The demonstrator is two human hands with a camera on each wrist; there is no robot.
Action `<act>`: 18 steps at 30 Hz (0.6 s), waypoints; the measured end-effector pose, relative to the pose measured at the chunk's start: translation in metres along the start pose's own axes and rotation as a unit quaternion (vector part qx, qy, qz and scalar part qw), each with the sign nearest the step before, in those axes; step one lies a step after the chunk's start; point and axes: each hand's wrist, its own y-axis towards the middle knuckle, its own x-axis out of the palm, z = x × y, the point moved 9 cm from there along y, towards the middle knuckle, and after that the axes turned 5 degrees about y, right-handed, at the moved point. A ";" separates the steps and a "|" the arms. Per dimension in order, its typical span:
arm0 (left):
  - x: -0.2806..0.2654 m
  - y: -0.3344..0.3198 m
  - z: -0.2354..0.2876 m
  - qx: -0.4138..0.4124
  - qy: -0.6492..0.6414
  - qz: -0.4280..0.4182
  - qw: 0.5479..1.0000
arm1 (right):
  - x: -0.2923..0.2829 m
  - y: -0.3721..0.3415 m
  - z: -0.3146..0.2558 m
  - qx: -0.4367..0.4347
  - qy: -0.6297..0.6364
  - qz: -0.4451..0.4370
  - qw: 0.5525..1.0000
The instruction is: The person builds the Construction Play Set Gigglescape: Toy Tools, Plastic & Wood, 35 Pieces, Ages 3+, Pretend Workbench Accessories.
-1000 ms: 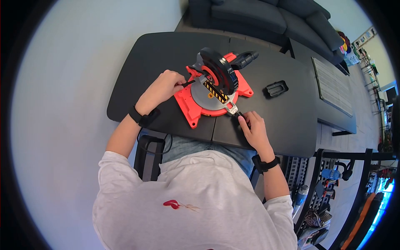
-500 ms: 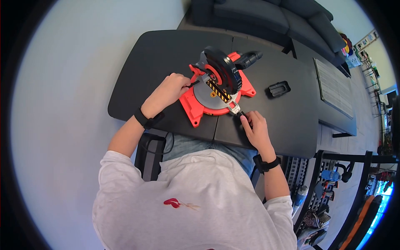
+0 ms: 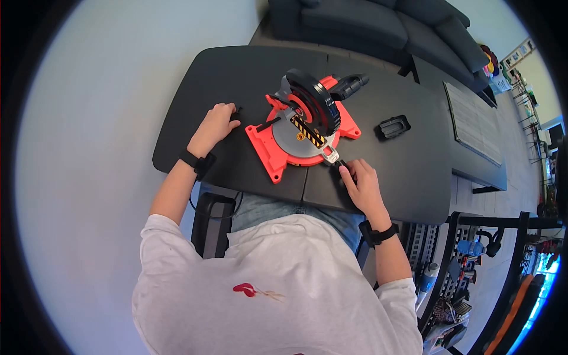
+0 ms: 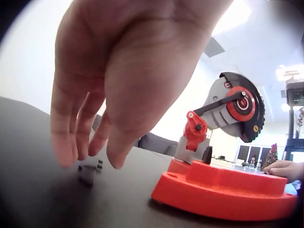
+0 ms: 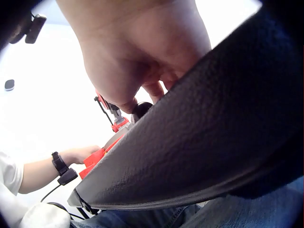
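A red toy miter saw point(image 3: 284, 155) stands on the dark table, its black blade guard point(image 3: 322, 109) tilted up over a round grey turntable. Left of the saw is my left hand point(image 3: 214, 125), its fingers hanging down with thumb and fingertips spread apart. Right by those fingertips lies a small black part point(image 4: 87, 178) on the tabletop. My right hand point(image 3: 362, 182) grips the black knob point(image 5: 141, 110) at the saw's front, thumb on one side and fingers on the other. Much of the knob is hidden behind the hand and table edge. A short black piece point(image 3: 269, 125) sticks out at the saw's left side.
A black open tray-shaped piece point(image 3: 393, 126) rests on the table point(image 3: 408, 171) right of the saw. Beyond the far edge is a dark sofa point(image 3: 355, 26). A rack with tools and bottles point(image 3: 429, 278) stands at the right.
My left hand has left the black piece at the saw's left side and moved left to the small black part on the table. The right hand stays on the knob.
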 end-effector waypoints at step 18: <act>-0.060 -0.044 0.102 0.123 -0.238 -0.038 0.963 | 0.000 0.001 0.004 0.015 0.031 -0.016 0.999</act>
